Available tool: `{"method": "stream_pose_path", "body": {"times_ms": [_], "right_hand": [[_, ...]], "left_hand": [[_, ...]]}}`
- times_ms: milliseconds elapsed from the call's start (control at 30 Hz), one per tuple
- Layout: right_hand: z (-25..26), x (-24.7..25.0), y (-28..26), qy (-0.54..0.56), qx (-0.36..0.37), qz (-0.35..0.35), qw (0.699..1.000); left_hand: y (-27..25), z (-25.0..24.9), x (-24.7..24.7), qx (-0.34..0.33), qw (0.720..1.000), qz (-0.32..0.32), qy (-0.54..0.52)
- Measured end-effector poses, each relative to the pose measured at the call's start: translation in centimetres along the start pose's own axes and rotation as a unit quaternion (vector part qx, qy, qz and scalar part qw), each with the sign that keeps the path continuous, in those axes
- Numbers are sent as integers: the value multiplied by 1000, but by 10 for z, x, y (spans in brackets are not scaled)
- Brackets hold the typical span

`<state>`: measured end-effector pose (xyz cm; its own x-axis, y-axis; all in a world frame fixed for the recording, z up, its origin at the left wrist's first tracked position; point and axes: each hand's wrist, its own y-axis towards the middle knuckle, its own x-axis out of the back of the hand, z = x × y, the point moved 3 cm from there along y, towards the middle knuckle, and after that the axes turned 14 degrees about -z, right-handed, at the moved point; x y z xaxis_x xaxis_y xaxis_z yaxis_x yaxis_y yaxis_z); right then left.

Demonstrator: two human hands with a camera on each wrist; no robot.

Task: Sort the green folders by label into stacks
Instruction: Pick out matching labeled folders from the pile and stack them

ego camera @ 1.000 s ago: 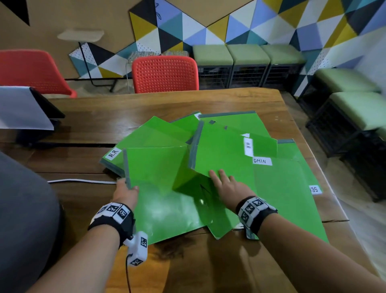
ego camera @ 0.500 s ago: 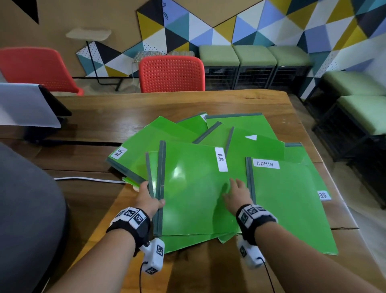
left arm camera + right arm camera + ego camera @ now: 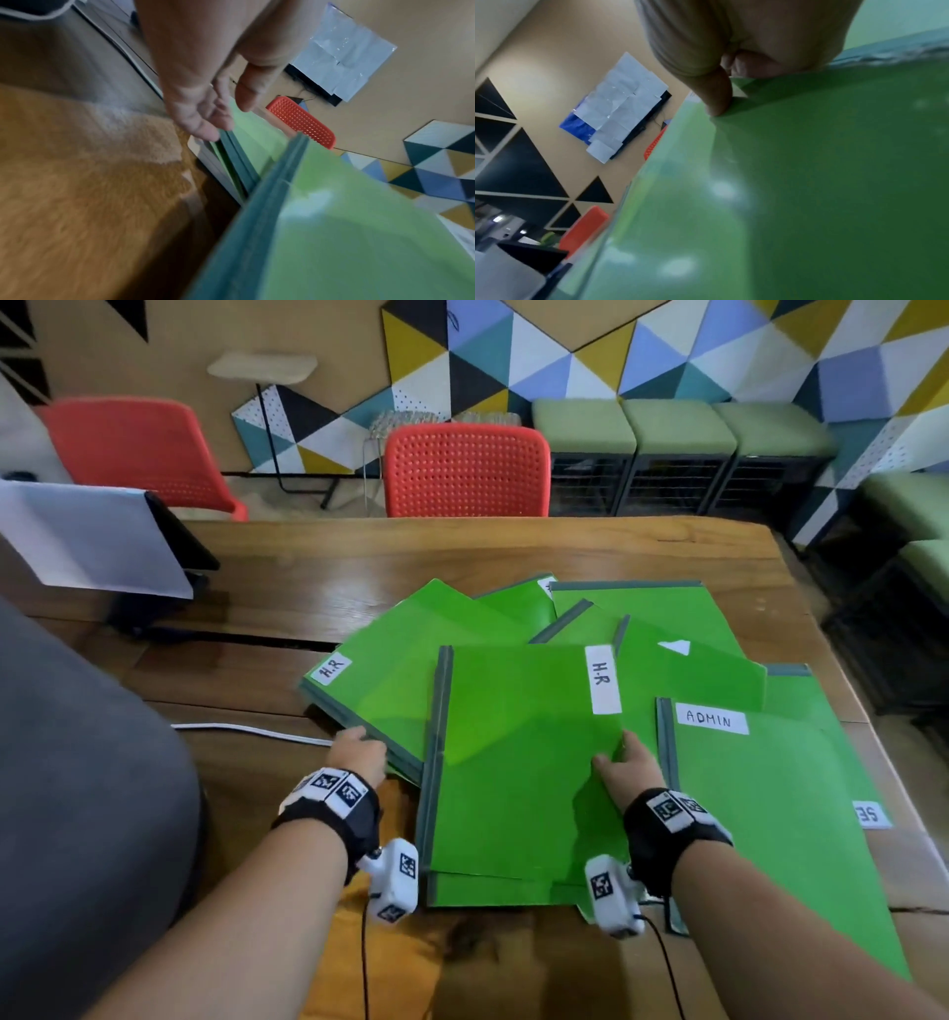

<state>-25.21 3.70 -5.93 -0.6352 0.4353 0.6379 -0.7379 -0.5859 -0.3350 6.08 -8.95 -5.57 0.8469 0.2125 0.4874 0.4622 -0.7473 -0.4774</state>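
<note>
Green folders [image 3: 518, 752] are lying fanned across the table [image 3: 359, 557], looking thin, glossy and slippery. Right hand [image 3: 624, 770] is pinching the H.R folder's 3 o'clock edge; left hand [image 3: 359, 752], fingers loose, is touching the H.R stack [image 3: 380, 690] at 9 o'clock; the stiffer spine looks the surer hold.

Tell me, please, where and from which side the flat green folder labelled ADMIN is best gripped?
Probably the green ADMIN folder is best pinched at its near right corner, coming from the wooden table's right edge: it lies flat on top, and that corner seems to reach the edge. The right hand is nearest.
</note>
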Motion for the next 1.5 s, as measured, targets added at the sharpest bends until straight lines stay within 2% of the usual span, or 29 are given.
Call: {"method": "stream_pose_path", "body": {"times_ms": [67, 133, 200, 367, 467, 533, 600, 667, 733, 866, 1066, 1166, 1233, 1300, 1400, 1500], "right_hand": [[-13, 2, 0, -34, -26, -8, 999], [-27, 3, 0, -43, -58, -2, 997], [-38, 3, -1, -36, -80, -2, 996], [-45, 7, 2, 10, -91, -6, 996], [-37, 13, 8, 48, -78, -7, 996], [-28, 16, 11, 70, -74, -8, 995], [-20, 17, 13, 97, -76, -4, 992], [-11, 17, 14, 115, -68, 0, 991], [-2, 18, 10, 122, -55, 8, 991], [5, 16, -5, 141, -60, 19, 988], [0, 17, -33, 95, -21, 42, 994], [-13, 30, -33, 64, -18, 3, 998], [-24, 37, -30, 51, -14, 1, 999], [-32, 46, -26, 68, -18, 4, 998], [-44, 65, -18, 90, -26, -14, 996], [-59, 93, -4, 15, 2, -72, 997]], "left_hand": [[16, -4, 4, -8, 994, -38, 99], [21, -8, 7, -5, 981, -24, 193], [32, -7, 5, -13, 970, -11, 244], [56, -3, -2, -31, 981, -17, 189], [57, -8, 0, -58, 980, -77, 172], [51, -14, 3, -67, 986, -105, 112], [46, -19, 12, -47, 988, -136, 57], [39, -20, 26, -37, 987, -151, 35], [33, -12, 39, -54, 987, -147, 28], [17, 17, 50, -113, 990, -85, 24], [-15, 43, 31, -111, 992, 60, -30], [-51, 27, 23, -100, 990, 96, -22], [-82, 14, 13, -87, 987, 130, -38], [-101, 9, -7, -116, 979, 168, -3], [-111, 3, -38, -128, 973, 191, 8], [-118, -6, -67, -95, 974, 205, 1]]}}
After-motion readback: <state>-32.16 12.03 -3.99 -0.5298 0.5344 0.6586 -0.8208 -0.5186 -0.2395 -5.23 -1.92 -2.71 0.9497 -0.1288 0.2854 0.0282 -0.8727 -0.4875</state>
